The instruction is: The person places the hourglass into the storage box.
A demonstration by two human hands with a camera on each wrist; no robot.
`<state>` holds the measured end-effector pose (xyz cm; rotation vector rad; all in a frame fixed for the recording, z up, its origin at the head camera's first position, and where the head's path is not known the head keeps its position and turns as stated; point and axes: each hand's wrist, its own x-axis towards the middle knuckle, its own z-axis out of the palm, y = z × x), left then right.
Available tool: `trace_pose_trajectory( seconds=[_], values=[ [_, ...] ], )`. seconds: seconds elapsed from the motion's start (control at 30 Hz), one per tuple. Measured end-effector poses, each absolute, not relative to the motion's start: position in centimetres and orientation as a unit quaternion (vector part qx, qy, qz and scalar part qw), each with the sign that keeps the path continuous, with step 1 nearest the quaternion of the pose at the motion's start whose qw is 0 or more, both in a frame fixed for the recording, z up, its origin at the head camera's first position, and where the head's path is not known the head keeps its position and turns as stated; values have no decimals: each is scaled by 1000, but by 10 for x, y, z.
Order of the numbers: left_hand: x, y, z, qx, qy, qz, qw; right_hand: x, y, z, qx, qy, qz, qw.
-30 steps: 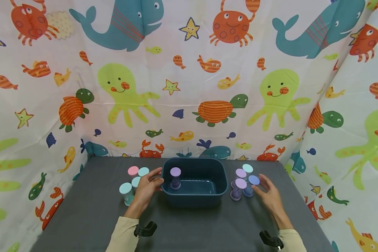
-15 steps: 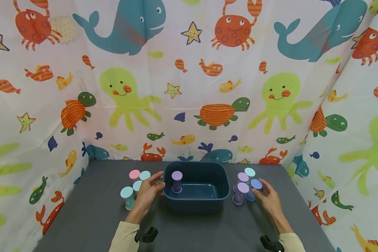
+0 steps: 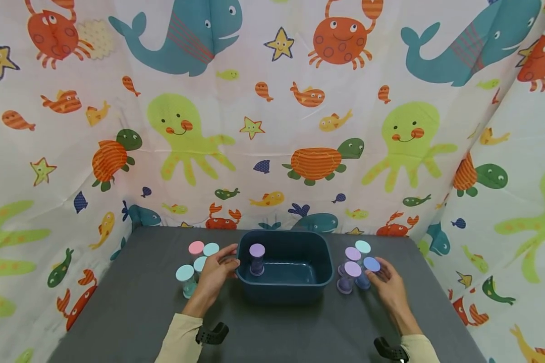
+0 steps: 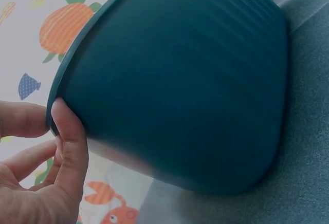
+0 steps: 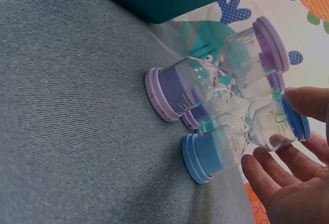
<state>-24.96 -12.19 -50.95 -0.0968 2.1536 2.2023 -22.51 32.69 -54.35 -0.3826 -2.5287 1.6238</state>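
Note:
My left hand [image 3: 214, 280] pinches the left rim of a dark teal rectangular bin [image 3: 283, 295]; the left wrist view shows the thumb on its outer wall. A purple-capped hourglass [image 3: 257, 262] stands upright inside, near the left wall. To the right of the bin, my right hand [image 3: 391, 290] holds a blue hourglass [image 5: 208, 154] by its upper part, with the thumb at its blue cap and fingers curled around the glass. Its base appears to stand on the table. Beside it are two purple hourglasses [image 5: 177, 90] and a mint-capped hourglass [image 3: 363, 247], partly hidden.
Left of the bin stand several more hourglasses: mint-capped ones [image 3: 184, 274] and a pink-capped one [image 3: 196, 247], partly behind my left hand. The grey table [image 3: 268, 333] ends at a sea-animal curtain [image 3: 272, 151] at the back and sides.
The head view shifts slightly. Both hands keep their places on the bin rim and the blue hourglass.

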Motion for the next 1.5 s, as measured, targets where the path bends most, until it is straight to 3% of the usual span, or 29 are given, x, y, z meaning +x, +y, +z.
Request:
trace_pose_trajectory(
  seconds=[0.57, 1.0, 1.5],
  values=[
    [-251, -121, -506, -40, 703, 710, 30, -226, 330, -498, -115, -849, 514, 33],
    [-252, -120, -506, -46, 706, 706, 34, -211, 325, -460, -81, -866, 489, 59],
    [-252, -120, -507, -52, 703, 708, 36, -211, 319, -448, -58, -876, 477, 47]
  ],
)
